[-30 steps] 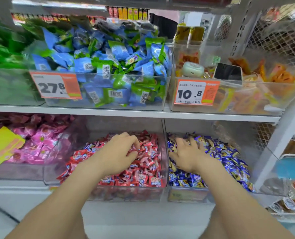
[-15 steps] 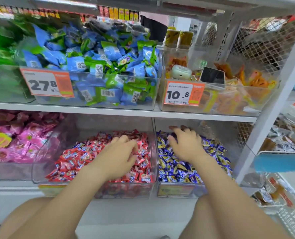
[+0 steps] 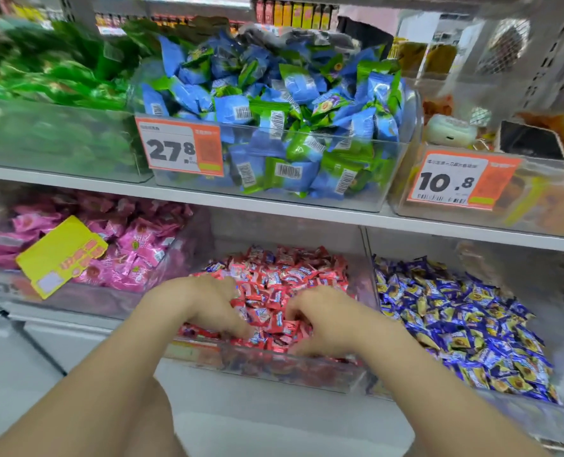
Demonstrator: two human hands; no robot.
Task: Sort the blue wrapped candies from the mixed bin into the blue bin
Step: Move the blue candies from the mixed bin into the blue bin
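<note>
- The mixed bin (image 3: 274,369) is a clear plastic box on the lower shelf, heaped with small red wrapped candies (image 3: 294,275) that carry a blue-and-white logo.
- A few blue wrapped candies (image 3: 213,267) show among the red at the back left of the heap. They are small and partly buried.
- The blue bin (image 3: 406,245) stands just beside the mixed bin on its right, wall against wall. It holds a spread of dark blue wrappers (image 3: 455,324) with a yellow picture on each.
- Both hands are inside the mixed bin, over the front half of the red heap. The visible blue pieces lie behind the left hand (image 3: 201,305), apart from its fingers.
- The left hand is palm down, knuckles up, with the fingers curled into the candies and the thumb tip low near the front wall. Whether its grip is closed on a piece cannot be told.
- The right hand (image 3: 327,321) lies near the left, palm down, with its fingers bent down into the pile. Its grip is likewise hidden by the wrappers.
- Both forearms are bare and come up from the bottom edge, converging on the bin.
- The shelf above (image 3: 307,211) carries a bin of blue and green packets (image 3: 274,127) with an orange price tag (image 3: 180,146).
</note>
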